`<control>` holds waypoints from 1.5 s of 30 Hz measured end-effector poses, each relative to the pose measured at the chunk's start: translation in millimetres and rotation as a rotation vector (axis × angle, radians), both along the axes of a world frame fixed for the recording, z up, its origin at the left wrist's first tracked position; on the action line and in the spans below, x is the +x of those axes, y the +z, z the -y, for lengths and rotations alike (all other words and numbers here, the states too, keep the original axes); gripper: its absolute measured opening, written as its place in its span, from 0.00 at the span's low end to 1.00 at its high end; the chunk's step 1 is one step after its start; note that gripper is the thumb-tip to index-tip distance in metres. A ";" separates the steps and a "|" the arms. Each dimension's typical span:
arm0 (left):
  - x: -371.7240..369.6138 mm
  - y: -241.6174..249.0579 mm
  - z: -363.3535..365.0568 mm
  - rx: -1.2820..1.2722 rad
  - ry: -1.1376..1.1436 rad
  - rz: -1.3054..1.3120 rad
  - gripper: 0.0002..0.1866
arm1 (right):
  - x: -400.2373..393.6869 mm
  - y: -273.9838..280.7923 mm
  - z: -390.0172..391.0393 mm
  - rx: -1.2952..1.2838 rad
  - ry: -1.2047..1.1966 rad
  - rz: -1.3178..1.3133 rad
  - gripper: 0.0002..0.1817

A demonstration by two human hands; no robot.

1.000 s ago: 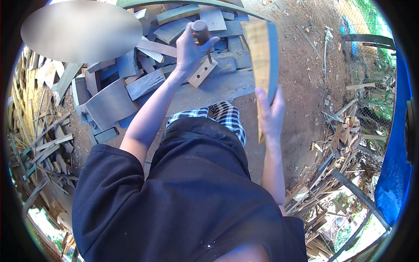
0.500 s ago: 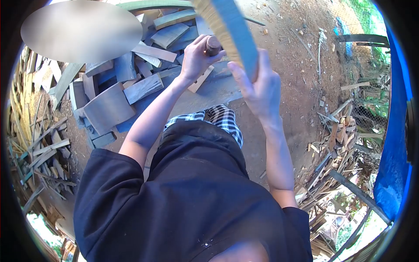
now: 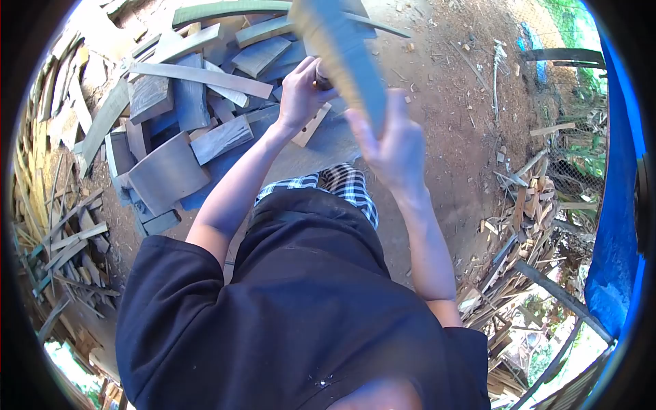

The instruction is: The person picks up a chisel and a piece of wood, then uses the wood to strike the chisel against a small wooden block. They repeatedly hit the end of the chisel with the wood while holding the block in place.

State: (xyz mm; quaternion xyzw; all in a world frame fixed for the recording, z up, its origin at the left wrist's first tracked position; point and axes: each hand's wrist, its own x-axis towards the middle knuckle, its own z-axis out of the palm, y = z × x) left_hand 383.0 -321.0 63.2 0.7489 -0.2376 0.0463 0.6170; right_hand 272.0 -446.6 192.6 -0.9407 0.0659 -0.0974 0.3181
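Curling our left hand (image 3: 299, 99) closed around a brown rounded handle (image 3: 322, 74) and our right hand (image 3: 398, 147) around the lower end of a curved wooden slab (image 3: 350, 63), motion-blurred, tan on one face and grey-blue on another, we reach both forearms forward. Just below the handle, a pale wooden block (image 3: 313, 126) lies partly hidden by our left hand. Beyond, the slab cuts across our view of cut planks (image 3: 169, 174) heaped ahead and leftward.
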 end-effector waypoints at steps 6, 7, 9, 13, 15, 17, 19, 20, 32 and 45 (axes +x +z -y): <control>-0.6 5.8 0.5 0.049 0.001 0.023 0.18 | -4.7 17.0 1.2 0.077 0.012 0.069 0.26; -2.6 3.9 0.5 0.052 -0.002 0.016 0.18 | -5.8 20.0 -3.9 0.244 -0.028 0.228 0.27; -0.5 1.8 1.1 0.057 0.029 0.046 0.18 | -7.9 7.1 -2.7 0.247 -0.060 0.250 0.28; 1.5 2.1 2.4 -0.041 -0.055 -0.002 0.19 | -4.1 -20.6 14.9 -0.124 -0.027 -0.088 0.26; 0.0 -6.3 -5.3 0.087 -0.050 0.015 0.20 | -14.6 -23.5 13.3 -0.068 -0.034 0.017 0.25; 7.8 -8.8 -3.8 0.069 0.003 -0.057 0.19 | -23.7 -31.3 16.5 -0.060 -0.065 0.041 0.24; 14.0 -9.8 -10.2 0.065 0.041 -0.091 0.19 | -35.3 -46.6 22.1 0.161 -0.156 -0.008 0.24; 16.4 -10.3 -15.3 0.052 0.091 -0.179 0.18 | -41.8 -52.7 24.4 0.176 -0.192 -0.032 0.23; 71.6 -50.8 -71.7 -0.717 0.368 -0.679 0.20 | -90.5 -84.8 33.8 0.172 -0.356 -0.191 0.23; 1.5 19.5 64.9 -0.058 -0.230 0.040 0.12 | -101.5 -97.2 49.2 0.406 -0.591 -0.063 0.24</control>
